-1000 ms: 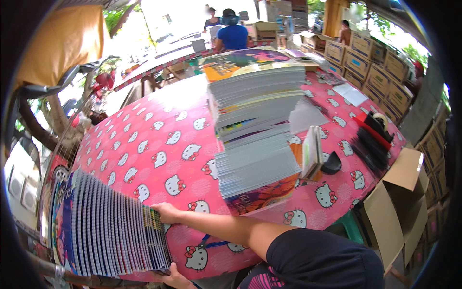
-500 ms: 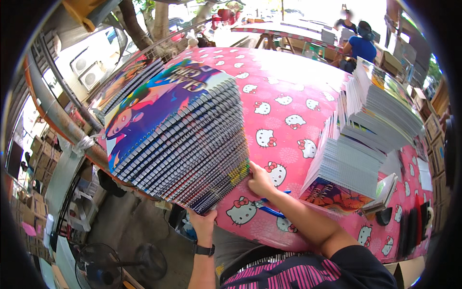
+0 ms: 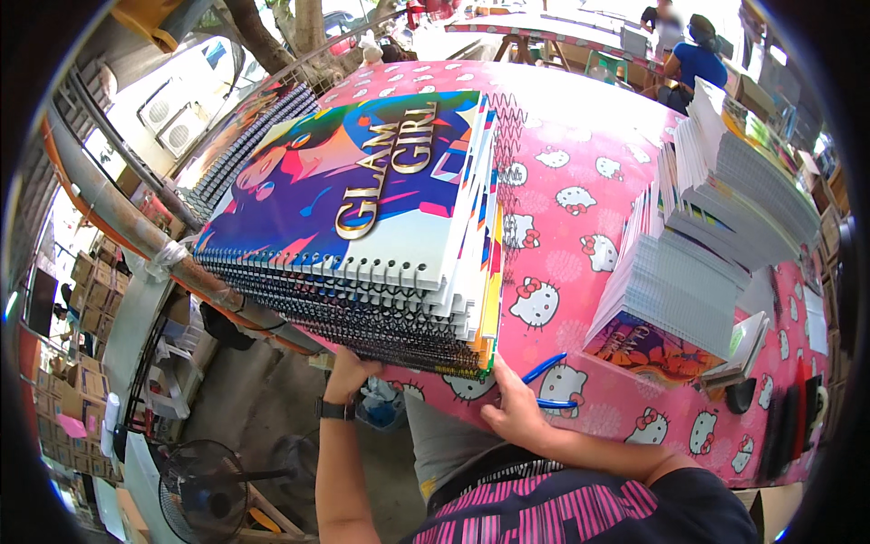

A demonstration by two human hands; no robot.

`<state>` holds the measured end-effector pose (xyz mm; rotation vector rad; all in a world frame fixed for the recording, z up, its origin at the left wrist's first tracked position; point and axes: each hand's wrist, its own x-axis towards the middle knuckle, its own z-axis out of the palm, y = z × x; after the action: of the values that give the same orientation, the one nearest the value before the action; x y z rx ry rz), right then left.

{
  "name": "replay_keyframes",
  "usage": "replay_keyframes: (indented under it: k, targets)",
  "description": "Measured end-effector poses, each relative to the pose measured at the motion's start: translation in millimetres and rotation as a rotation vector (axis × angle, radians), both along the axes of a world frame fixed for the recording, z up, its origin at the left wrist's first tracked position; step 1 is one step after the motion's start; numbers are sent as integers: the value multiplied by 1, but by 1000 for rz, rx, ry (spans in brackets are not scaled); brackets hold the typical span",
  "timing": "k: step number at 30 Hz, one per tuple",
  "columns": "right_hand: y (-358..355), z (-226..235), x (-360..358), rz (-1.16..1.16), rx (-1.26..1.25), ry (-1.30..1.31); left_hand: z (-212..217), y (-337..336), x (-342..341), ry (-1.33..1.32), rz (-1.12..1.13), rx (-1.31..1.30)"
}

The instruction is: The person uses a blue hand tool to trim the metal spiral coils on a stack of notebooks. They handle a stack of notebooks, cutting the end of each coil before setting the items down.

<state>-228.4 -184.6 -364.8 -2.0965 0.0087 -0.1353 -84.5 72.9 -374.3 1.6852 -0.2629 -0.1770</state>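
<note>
The left hand [image 3: 352, 374] is at the low near edge of the stack [image 3: 349, 213], its fingers partly hidden beneath, so whether they close on it I cannot tell. The right hand [image 3: 518, 412] has its thumb well apart from its fingers, the fingertips against the stack's near right corner. A dark watch [image 3: 335, 410] circles the left wrist. The stack is made of spiral-bound books at the left part of the pink table [image 3: 580, 433], its top cover mostly blue and purple; coils run along the near edge, and more jut out past the right side. Just right of the right hand lie the 2 blue handles of a tool [image 3: 544, 367]. Behind the stack, at left, sits another row of coiled books [image 3: 254, 145]. Well to the right stands a large pile [image 3: 675, 272] of books with white page edges, a small pile of booklets [image 3: 739, 349] near its near corner. A pole [image 3: 195, 276] runs past the table's left side; below it a fan [image 3: 204, 490] stands near the floor. Beyond are 2 people, 1 in a blue shirt [image 3: 700, 65], by a far table [image 3: 562, 31].
</note>
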Motion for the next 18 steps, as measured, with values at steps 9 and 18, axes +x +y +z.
replay_keyframes:
  k: [9,18]
  targets:
    - [-74,-6,106,-299,760,-67,-49,-21,-41,-136,443,-260]
    - [-83,-20,182,-83,752,108,-16,-146,-110,-9,423,-672]
